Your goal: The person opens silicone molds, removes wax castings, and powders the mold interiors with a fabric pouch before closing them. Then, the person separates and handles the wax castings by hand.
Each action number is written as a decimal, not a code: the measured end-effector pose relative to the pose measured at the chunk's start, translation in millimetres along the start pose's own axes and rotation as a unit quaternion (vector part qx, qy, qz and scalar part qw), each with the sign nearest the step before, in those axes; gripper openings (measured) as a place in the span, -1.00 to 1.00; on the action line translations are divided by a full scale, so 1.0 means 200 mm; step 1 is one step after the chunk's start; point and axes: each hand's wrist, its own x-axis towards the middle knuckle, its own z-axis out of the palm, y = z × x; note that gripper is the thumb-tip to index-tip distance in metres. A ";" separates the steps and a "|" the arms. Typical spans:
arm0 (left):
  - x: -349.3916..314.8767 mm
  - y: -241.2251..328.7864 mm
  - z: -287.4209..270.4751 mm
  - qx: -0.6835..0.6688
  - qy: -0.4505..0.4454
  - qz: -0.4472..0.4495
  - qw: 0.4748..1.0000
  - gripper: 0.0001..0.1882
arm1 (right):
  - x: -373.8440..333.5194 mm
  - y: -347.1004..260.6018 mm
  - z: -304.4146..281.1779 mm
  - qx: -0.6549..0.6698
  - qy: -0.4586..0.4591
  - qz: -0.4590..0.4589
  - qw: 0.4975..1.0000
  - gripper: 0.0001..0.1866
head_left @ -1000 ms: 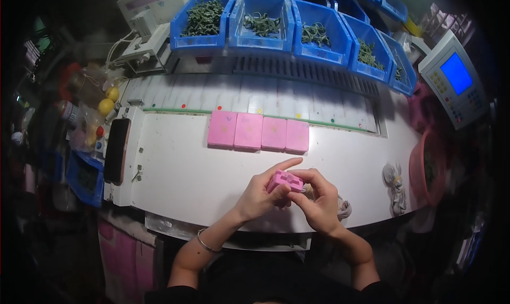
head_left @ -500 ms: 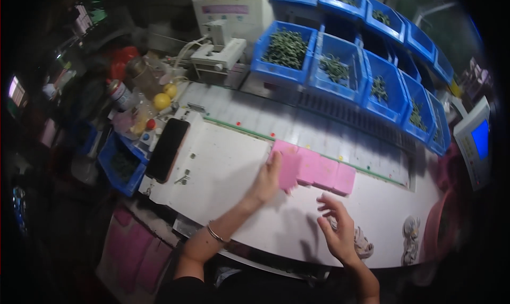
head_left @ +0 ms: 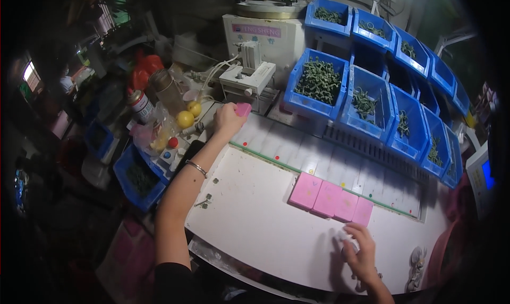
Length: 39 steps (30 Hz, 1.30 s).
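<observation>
My left hand (head_left: 227, 120) reaches to the far left of the worktable, closed on a pink block (head_left: 244, 109) beside a small white press (head_left: 251, 74). Only the block's end shows past my fingers. A row of several more pink blocks (head_left: 306, 191) lies against the green edge strip near the table's middle. Just in front of that row, my right hand (head_left: 362, 255) is raised with fingers curled round a small pale thing (head_left: 346, 240), which I cannot make out. A greyish lump on the table is mostly hidden behind this hand.
Blue bins (head_left: 317, 83) with small dark green pieces stand in tiers at the back right. A white machine with gauges (head_left: 265, 35), yellow balls (head_left: 185, 119), a spray can (head_left: 140, 104) and another blue bin (head_left: 139, 176) stand leftward. Metallic pieces (head_left: 416, 264) and a scale (head_left: 481, 179) are at right.
My left hand has moved far left and away with a pink block, leaving the row. My right hand's fingers have drawn in round a pale thing. The view has shifted.
</observation>
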 end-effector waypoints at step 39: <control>-1.55 0.69 -0.05 -0.466 -0.489 0.067 0.734 -0.25 | -0.25 -0.04 0.07 -0.018 0.169 -0.096 0.981 -0.59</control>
